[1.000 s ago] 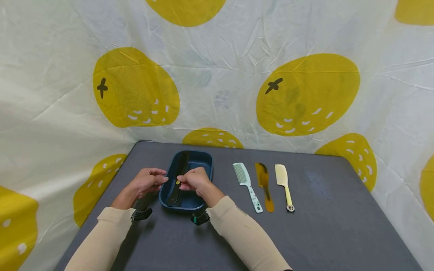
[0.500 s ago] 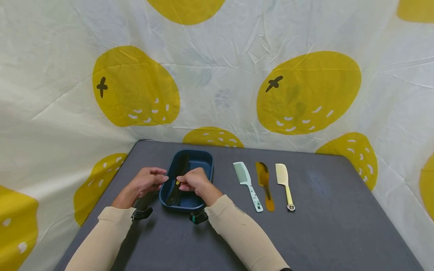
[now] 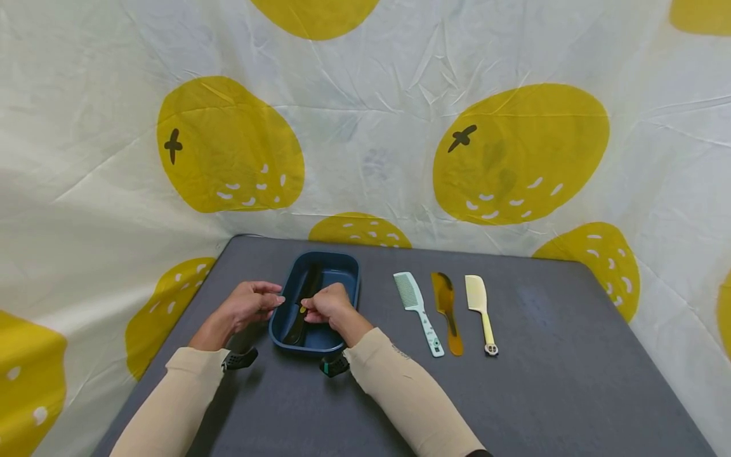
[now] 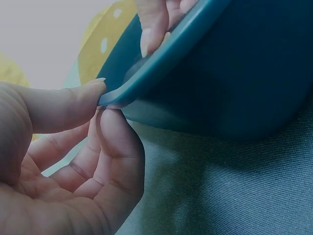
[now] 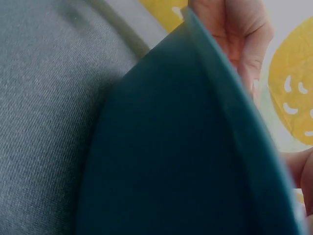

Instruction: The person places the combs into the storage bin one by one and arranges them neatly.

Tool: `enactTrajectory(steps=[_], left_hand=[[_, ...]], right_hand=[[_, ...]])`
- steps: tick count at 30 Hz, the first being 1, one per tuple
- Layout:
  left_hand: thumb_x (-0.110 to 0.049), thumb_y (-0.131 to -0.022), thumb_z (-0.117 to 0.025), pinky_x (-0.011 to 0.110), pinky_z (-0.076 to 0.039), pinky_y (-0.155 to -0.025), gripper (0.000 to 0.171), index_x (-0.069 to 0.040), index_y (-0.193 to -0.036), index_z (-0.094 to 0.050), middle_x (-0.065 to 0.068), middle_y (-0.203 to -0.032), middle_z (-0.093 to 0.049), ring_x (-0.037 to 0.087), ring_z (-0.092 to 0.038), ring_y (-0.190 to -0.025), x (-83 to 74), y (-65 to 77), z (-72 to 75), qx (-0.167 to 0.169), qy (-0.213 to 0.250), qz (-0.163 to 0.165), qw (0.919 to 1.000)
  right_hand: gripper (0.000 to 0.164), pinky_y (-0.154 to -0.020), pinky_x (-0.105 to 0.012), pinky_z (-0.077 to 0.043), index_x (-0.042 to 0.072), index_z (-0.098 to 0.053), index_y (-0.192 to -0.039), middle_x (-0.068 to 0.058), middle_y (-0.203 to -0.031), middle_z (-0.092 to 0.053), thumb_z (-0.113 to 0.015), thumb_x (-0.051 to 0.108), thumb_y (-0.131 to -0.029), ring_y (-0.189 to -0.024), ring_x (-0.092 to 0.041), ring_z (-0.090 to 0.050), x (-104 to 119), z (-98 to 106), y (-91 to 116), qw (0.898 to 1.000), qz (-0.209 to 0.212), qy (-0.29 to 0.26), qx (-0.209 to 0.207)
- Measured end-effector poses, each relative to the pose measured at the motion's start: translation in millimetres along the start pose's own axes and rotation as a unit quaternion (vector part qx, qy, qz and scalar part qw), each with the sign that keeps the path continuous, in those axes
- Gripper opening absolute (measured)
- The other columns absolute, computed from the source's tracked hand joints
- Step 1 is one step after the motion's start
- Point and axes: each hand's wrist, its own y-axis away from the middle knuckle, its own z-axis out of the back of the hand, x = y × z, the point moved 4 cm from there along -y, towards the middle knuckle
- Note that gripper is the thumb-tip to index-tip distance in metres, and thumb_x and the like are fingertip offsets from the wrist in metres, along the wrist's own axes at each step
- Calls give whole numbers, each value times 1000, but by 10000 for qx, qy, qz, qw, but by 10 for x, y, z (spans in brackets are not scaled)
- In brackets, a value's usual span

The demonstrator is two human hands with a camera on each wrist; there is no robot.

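A dark blue tray stands toward the left of the table. My left hand pinches its left rim; in the left wrist view, the thumb lies above the edge and the index finger below. Lengthwise inside the tray is a black comb with a yellow spot; its teeth cannot be made out. My right hand reaches over the tray and pinches the comb near its middle, beside that spot, covering part of it. In the right wrist view, the tray's outer wall hides most of the hand work.
Right of the tray, a mint green comb, a brown tortoiseshell comb and a cream comb lie side by side on the grey table. A white cloth with yellow fruit prints hangs behind.
My right hand and the black comb have shifted very slightly to the right within the tray. The left hand keeps its pinch on the rim. The other combs stay put.
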Motion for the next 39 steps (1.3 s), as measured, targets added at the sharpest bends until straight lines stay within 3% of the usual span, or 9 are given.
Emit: enactTrajectory(steps=[10,18,21,27,28,30,34,39], left_hand=[[-11,-98,-72,27,-57,-75,50,8,-140,-54,-4,-97,-74,11,-67,-86,0,-6,-17,50,-26,-18,10000],[-10,-99,-69,27,-57,-75,48,8,-140,-54,-4,-98,-75,10,-68,-87,24,-30,-23,46,-49,15,10000],[-10,-99,-70,27,-57,-75,47,8,-140,-55,-4,-97,-74,11,-68,-86,31,-32,-21,32,-49,13,10000],[-9,-99,-68,26,-57,-75,47,8,-141,-54,-1,-101,-75,10,-68,-88,26,-19,-17,62,-33,-3,10000],[-9,-100,-68,26,-57,-75,47,8,-141,-54,-1,-102,-75,10,-68,-88,24,-18,-17,80,-34,-14,10000],[-9,-100,-68,27,-57,-75,47,8,-141,-54,1,-105,-75,9,-68,-88,18,-10,-14,76,-42,-17,10000],[-11,-99,-69,27,-57,-75,48,8,-141,-54,4,-108,-76,11,-68,-88,6,-5,-8,19,-98,-4,10000],[-11,-99,-70,27,-57,-75,46,6,-139,-56,0,-101,-76,11,-67,-86,-16,-22,9,-39,-109,33,9999]], right_hand=[[15,-48,-19,-53,2,-68,-80,-4,-62,-61,-77,4,-92,-44,-8,-60,-18,-8,5,9994,-37,330,-93],[11,-53,-23,-57,-1,-70,-83,-10,-70,-66,-76,1,-91,-44,-9,-61,-19,6,-7,9933,-49,1088,-397],[10,-52,-23,-56,-1,-69,-82,-11,-71,-68,-74,1,-90,-45,-10,-64,-14,17,-24,9858,126,1568,-582],[22,-51,-24,-49,4,-72,-68,-5,-55,-69,-71,7,-89,-52,-16,-71,62,54,35,9591,733,2409,-1295],[22,-53,-24,-49,5,-75,-69,-4,-55,-70,-72,10,-90,-54,-16,-72,81,56,58,9597,817,2344,-1315],[16,-58,-25,-54,5,-80,-77,-5,-62,-74,-75,11,-91,-58,-16,-74,127,57,107,9704,972,1869,-1176],[13,-67,-28,-62,-3,-81,-98,-12,-83,-78,-76,8,-92,-58,-13,-74,209,78,168,9919,1044,499,-525],[16,-72,-32,-64,-9,-77,-104,-9,-84,-72,-74,3,-94,-57,-9,-70,339,190,224,9938,1026,-418,-42]])
